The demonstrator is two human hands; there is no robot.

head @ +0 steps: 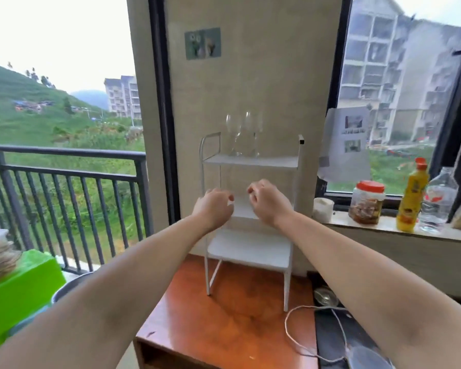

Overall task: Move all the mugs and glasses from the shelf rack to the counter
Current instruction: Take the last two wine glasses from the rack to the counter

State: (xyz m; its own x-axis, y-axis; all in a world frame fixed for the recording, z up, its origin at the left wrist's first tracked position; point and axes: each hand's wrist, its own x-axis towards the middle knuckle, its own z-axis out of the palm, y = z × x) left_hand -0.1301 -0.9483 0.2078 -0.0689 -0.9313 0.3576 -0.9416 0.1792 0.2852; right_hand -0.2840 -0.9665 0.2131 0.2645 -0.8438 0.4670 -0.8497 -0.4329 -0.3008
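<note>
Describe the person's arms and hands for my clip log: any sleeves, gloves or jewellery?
Both arms are bare as far as the frame shows: no sleeves. The left hand and right hand wear no gloves, and no watch or bracelet shows at either wrist. The blur hides whether the fingers carry rings.

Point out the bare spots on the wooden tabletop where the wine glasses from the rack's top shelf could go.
The wooden tabletop is bare in front of the white rack, from the rack's feet to the near edge. Its right side is crowded: a white cord loops there beside a dark mat. The two wine glasses stand on the top shelf.
</note>
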